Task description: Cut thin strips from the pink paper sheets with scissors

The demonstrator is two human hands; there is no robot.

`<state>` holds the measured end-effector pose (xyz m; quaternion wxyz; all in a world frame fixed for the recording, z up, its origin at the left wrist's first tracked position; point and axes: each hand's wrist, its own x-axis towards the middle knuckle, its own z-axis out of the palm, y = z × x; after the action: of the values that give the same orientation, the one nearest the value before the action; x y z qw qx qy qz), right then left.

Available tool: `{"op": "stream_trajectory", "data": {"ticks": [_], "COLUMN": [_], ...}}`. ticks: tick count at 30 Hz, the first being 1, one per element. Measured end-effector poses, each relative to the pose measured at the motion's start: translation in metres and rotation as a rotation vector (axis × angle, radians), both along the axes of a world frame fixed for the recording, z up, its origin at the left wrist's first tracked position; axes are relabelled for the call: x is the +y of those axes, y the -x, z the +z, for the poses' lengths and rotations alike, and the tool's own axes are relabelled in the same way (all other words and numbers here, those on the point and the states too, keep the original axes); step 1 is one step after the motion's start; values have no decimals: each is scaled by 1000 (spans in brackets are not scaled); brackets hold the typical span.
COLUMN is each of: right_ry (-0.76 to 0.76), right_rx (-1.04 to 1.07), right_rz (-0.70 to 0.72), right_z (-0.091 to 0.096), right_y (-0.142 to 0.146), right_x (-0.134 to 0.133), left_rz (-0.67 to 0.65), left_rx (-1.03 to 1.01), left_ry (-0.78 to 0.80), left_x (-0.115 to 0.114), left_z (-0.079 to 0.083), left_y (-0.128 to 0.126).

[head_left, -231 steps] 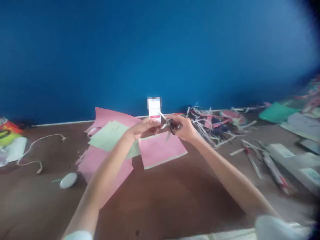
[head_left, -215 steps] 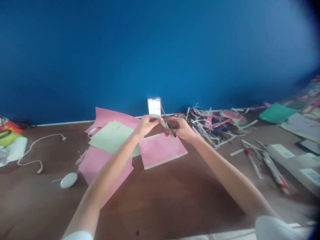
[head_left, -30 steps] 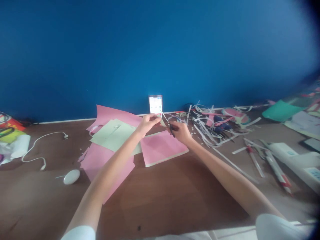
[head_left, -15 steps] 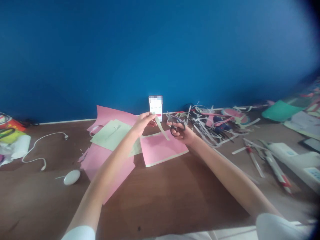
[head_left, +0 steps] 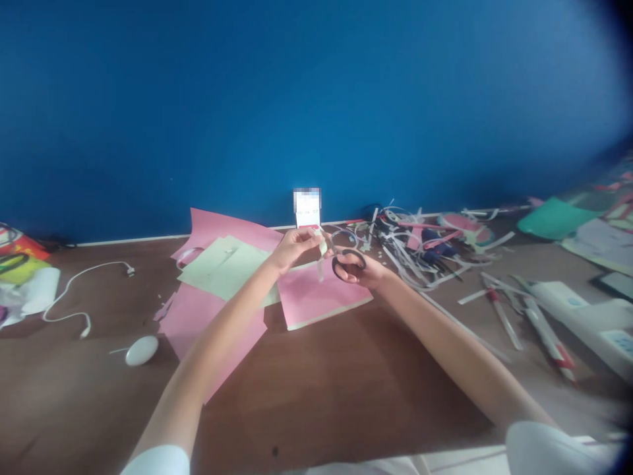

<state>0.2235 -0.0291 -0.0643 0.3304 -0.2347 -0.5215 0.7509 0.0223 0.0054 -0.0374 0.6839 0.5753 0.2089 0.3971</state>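
Between the fingertips of my left hand is a narrow pale paper strip, which hangs down from them. My right hand has its fingers through the black handles of a pair of scissors. The blades point left and meet the strip close to my left fingertips; whether they have cut into it I cannot tell. Below both hands lies a pink sheet with a pale edge. Left of it, pale green sheets rest on larger pink paper.
A lit phone stands against the blue wall behind my hands. To the right lie a heap of paper strips, pens and a white device. A white cable and a white oval object are on the left.
My left hand has moved slightly right with the strip, and the scissors have come left against it. The strip now hangs more upright, close to the blades.
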Motion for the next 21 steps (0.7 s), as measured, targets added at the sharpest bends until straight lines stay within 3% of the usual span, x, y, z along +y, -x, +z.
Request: {"op": "stream_trajectory", "data": {"ticks": [5, 9, 13, 17, 21], "right_ry": [-25, -44, -75, -147, -248], "right_rx": [11, -7, -68, -191, -459], "right_rz": [-9, -26, -97, -290, -631], "right_z": [0, -4, -4, -2, -8], "right_y": [-2, -4, -3, -3, -8], "right_x": [-1, 1, 4, 9, 21], "left_rz": [245, 344, 439, 435, 393], "left_rx": [68, 58, 214, 342, 364], "left_ry": [-31, -22, -99, -205, -230], "left_x": [14, 28, 35, 35, 33], "left_z": [-2, -8, -11, -7, -1], "left_y": [11, 22, 32, 39, 40]}}
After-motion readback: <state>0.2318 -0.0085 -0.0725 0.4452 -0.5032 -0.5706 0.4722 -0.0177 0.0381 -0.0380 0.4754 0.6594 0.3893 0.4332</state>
